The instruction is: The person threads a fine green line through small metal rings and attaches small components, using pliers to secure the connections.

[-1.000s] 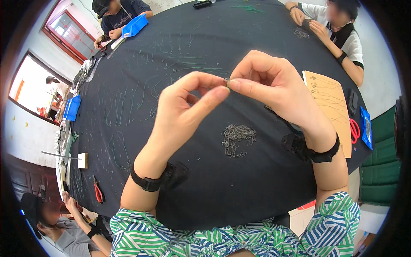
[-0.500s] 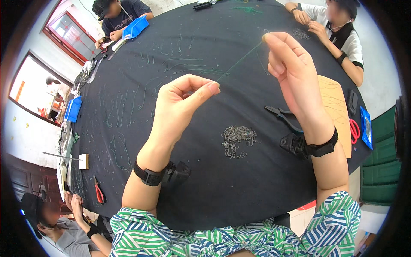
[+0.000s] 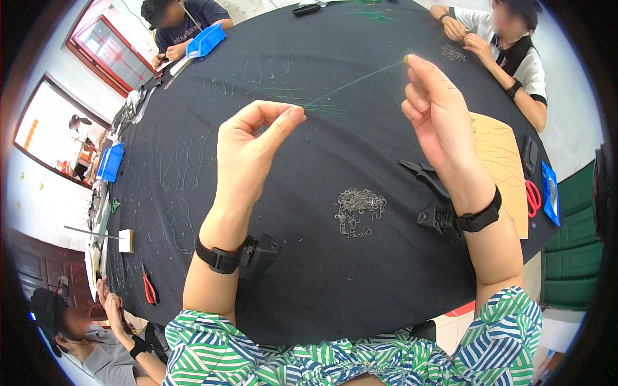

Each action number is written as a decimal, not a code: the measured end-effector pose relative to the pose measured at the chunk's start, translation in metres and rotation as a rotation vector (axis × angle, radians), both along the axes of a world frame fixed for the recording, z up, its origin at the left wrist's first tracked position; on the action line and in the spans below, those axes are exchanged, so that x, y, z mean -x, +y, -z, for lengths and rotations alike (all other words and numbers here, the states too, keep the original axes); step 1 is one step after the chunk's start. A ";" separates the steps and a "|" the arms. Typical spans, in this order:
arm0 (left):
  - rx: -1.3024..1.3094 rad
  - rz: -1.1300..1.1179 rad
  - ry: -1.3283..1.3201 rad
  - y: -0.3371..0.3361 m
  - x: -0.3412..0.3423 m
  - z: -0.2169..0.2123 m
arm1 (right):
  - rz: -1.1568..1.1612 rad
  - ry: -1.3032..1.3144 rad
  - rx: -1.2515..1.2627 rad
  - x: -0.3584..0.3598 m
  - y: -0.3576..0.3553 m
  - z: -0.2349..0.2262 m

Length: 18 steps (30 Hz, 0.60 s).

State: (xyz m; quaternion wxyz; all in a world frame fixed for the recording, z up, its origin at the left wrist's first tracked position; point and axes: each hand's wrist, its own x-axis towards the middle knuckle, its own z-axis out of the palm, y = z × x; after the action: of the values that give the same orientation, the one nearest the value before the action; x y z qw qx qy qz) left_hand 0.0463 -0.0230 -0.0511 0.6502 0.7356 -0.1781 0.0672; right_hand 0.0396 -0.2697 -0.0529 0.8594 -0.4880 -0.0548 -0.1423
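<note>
Left hand (image 3: 248, 138) pinched, thumb against forefinger, on a green thread (image 3: 354, 84); right hand (image 3: 441, 93) pinched on it too, other fingers curled. Thread drawn straight between them, above the desk (image 3: 309, 296). Below: heap of small wire pieces (image 3: 358, 203). Dark pliers (image 3: 421, 171) near right wrist; brown sheet (image 3: 501, 164), red scissors (image 3: 533, 199) toward right edge. Open black cloth from heap to near edge; loose threads (image 3: 179, 161) crowd left.

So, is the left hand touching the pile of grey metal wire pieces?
No, the left hand pinches a thin green thread, apart from the grey metal wire pieces.
</note>
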 end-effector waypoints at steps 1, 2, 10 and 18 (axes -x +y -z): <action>-0.001 -0.001 0.000 0.001 -0.001 0.000 | -0.004 0.019 -0.035 -0.001 0.000 0.001; -0.023 -0.022 -0.035 0.002 -0.001 0.000 | -0.007 0.038 -0.071 -0.002 0.000 0.003; -0.140 -0.150 -0.200 0.007 -0.003 -0.014 | -0.122 0.220 -0.180 -0.007 0.004 0.020; -0.530 -0.108 -0.430 -0.011 -0.011 -0.070 | -0.270 0.432 -0.309 -0.007 0.012 0.025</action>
State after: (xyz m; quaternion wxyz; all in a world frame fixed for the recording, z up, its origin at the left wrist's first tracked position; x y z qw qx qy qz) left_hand 0.0569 -0.0343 0.0189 0.3796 0.8563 -0.2829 0.2065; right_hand 0.0468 -0.2582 -0.0779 0.9265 -0.3587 0.0870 0.0739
